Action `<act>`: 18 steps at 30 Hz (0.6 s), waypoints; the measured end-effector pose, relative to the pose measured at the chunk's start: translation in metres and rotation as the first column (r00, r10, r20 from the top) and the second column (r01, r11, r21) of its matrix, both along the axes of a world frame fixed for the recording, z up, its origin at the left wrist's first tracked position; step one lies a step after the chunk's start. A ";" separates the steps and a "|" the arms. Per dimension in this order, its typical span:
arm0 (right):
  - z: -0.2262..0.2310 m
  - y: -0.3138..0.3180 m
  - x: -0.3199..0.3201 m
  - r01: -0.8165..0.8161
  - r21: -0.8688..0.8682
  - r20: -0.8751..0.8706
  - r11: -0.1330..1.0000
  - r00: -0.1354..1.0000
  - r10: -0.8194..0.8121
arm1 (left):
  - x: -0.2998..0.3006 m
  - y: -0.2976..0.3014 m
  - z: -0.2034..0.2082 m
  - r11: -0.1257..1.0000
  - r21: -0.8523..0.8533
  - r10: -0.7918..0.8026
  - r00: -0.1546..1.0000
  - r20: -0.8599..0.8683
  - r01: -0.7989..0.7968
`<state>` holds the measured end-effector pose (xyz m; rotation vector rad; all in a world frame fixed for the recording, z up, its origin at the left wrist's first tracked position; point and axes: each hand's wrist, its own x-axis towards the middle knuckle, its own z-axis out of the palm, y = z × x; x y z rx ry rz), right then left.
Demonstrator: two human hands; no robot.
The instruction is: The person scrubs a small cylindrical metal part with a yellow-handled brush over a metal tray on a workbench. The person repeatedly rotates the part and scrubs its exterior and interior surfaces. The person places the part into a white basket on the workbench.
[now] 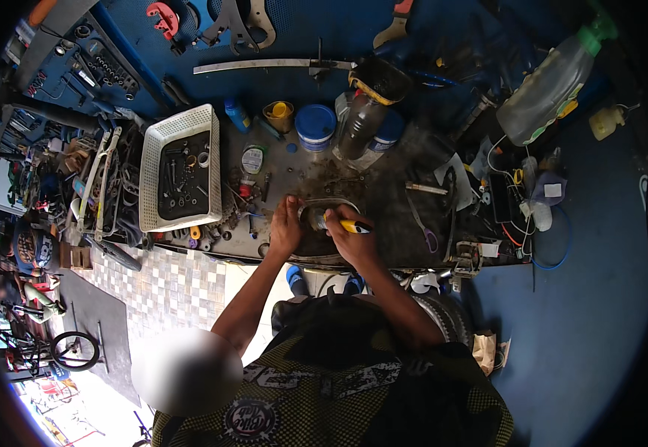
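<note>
Two bare hands are held close together over the bench (394, 216), w/ a small roundish part (313, 217) btwn them, above a dark, curved-rim tray (331, 201). A yellow-and-black handle (356, 226) is gripped in the R hand (345, 233), fingers curled round it; its working end is hidden, so tool type can't be told. The L hand (285, 223) is held flattish, fingers nearly straight, at the part's left side; whether the part is gripped can't be told. Tool work on the part is judged to be in hand; for the next move, a steady L hand is prob. called for. Bench top looks dark, gritty, stained; nearby are seen a white perforated plastic basket (182, 222) w/ loose metal bits, and a smooth, round blue-lidded tub (315, 119).
</note>
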<state>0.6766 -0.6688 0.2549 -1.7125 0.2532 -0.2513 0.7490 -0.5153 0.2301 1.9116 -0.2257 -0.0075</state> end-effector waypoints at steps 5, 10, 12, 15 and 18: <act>0.006 0.001 0.001 0.066 0.128 -0.118 0.990 0.992 -0.051 | 0.002 -0.003 0.005 1.000 0.002 -0.024 0.999 0.025 0.024; 0.016 0.007 0.000 0.058 0.198 -0.063 0.978 0.997 -0.046 | 0.001 -0.002 0.008 0.999 -0.027 -0.045 0.999 0.021 0.045; 0.018 0.008 0.003 0.128 0.248 -0.205 0.960 0.976 -0.077 | -0.001 -0.001 0.007 0.999 -0.054 -0.013 0.997 -0.071 0.009; 0.018 0.006 0.008 0.135 0.241 -0.115 0.961 0.987 -0.109 | -0.002 -0.005 0.003 0.997 -0.029 -0.064 0.997 0.034 0.065; 0.012 -0.011 0.011 0.105 0.315 -0.326 0.943 0.945 0.003 | 0.000 -0.004 -0.002 0.982 -0.158 -0.087 0.988 0.127 0.107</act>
